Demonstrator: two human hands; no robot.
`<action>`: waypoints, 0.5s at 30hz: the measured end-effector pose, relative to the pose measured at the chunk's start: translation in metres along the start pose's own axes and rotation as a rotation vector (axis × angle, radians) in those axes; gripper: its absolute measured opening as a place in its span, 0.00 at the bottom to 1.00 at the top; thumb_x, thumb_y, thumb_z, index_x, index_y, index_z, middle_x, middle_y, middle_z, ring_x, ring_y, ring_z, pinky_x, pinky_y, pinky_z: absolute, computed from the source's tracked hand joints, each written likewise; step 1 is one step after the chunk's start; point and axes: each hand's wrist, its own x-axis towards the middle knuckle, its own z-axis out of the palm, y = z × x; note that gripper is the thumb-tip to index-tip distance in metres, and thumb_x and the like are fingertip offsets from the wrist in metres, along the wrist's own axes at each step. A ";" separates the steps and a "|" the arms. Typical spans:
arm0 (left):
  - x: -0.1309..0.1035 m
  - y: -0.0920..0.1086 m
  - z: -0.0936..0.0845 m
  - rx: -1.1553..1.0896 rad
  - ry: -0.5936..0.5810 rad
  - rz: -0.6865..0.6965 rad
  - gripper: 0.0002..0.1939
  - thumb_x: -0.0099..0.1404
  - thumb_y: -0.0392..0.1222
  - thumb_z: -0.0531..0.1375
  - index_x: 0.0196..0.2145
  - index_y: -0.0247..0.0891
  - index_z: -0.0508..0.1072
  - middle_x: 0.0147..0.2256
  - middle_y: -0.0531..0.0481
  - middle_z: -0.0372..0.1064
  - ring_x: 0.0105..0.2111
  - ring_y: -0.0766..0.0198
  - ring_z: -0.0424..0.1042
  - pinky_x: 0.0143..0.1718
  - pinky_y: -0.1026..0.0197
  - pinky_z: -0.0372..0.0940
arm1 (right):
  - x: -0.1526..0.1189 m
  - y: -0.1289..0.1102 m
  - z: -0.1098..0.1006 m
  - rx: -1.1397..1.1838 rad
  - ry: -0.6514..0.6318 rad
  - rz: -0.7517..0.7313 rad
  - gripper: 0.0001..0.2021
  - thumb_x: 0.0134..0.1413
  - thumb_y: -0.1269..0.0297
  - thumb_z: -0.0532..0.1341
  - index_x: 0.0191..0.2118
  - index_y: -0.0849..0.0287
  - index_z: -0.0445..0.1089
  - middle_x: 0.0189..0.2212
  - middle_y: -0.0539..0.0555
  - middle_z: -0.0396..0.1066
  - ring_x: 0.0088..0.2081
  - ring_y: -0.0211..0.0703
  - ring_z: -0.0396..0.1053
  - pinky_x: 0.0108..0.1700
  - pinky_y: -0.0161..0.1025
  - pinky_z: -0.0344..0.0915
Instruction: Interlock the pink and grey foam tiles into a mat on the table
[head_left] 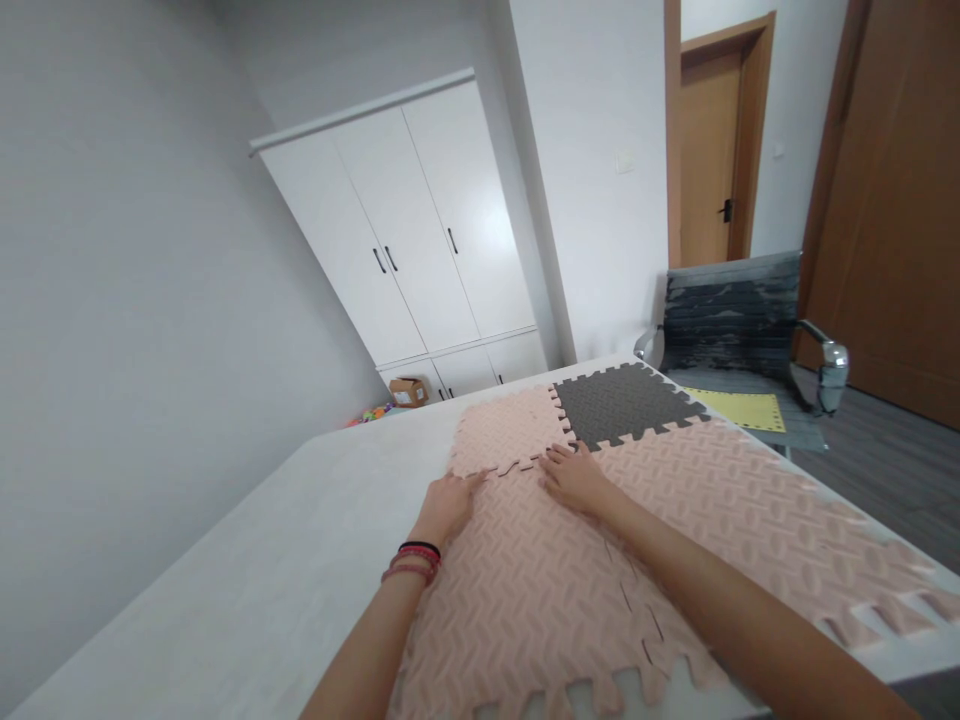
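Interlocking foam mat tiles lie on a white table. My left hand (450, 500) rests at the left edge of the near pink foam tile (517, 610), a finger stretched out onto its seam with the far pink foam tile (506, 425). At the other end of this seam, my right hand (576, 480) lies with fingers apart, close to where the tiles' corners meet. Small dark gaps show along the seam between my hands. A dark grey foam tile (630, 402) joins the far pink one. Beside the near tile is a right-hand pink foam tile (757, 510), partly covered by my right forearm.
The white table (262, 560) extends to the left, by a grey wall. A chair (735, 320) with a yellow foam piece (739, 408) on its seat stands past the right edge. Behind are a white wardrobe (420, 220) and a cardboard box (409, 391).
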 end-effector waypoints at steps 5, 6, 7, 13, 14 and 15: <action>0.005 0.007 0.001 -0.001 0.004 0.007 0.20 0.67 0.47 0.54 0.55 0.39 0.63 0.42 0.48 0.70 0.40 0.62 0.71 0.42 0.52 0.69 | 0.001 -0.002 -0.002 0.018 -0.014 0.026 0.21 0.62 0.56 0.46 0.55 0.57 0.63 0.55 0.60 0.65 0.60 0.51 0.56 0.60 0.65 0.41; 0.005 0.009 0.001 0.000 0.006 0.011 0.20 0.67 0.47 0.55 0.54 0.39 0.63 0.42 0.47 0.69 0.40 0.62 0.71 0.42 0.52 0.69 | 0.002 -0.002 -0.002 0.025 -0.025 0.033 0.22 0.62 0.56 0.45 0.56 0.57 0.63 0.55 0.60 0.65 0.60 0.51 0.56 0.60 0.65 0.41; 0.005 0.010 0.001 0.002 0.007 0.014 0.20 0.67 0.47 0.55 0.54 0.38 0.63 0.43 0.47 0.69 0.40 0.62 0.71 0.42 0.52 0.69 | 0.002 -0.003 -0.002 0.032 -0.037 0.040 0.22 0.62 0.56 0.45 0.56 0.57 0.62 0.56 0.60 0.65 0.60 0.51 0.56 0.60 0.65 0.41; -0.003 0.016 0.000 0.032 0.016 0.003 0.22 0.67 0.46 0.54 0.57 0.38 0.60 0.42 0.47 0.69 0.40 0.61 0.71 0.44 0.50 0.68 | 0.001 0.002 0.001 0.063 -0.088 0.066 0.27 0.63 0.53 0.42 0.61 0.59 0.56 0.61 0.61 0.57 0.62 0.52 0.51 0.59 0.65 0.44; -0.003 0.017 0.000 0.036 0.012 0.001 0.22 0.67 0.46 0.54 0.57 0.38 0.60 0.42 0.47 0.69 0.41 0.61 0.71 0.44 0.50 0.68 | 0.001 0.004 0.002 0.068 -0.097 0.065 0.27 0.62 0.52 0.42 0.62 0.59 0.56 0.62 0.60 0.56 0.63 0.52 0.50 0.59 0.65 0.44; -0.004 0.017 0.000 0.038 0.006 0.001 0.22 0.67 0.46 0.54 0.57 0.38 0.60 0.42 0.47 0.69 0.41 0.61 0.71 0.44 0.50 0.68 | 0.002 0.005 0.003 0.072 -0.106 0.061 0.28 0.62 0.51 0.42 0.62 0.59 0.56 0.62 0.60 0.56 0.63 0.51 0.50 0.60 0.63 0.44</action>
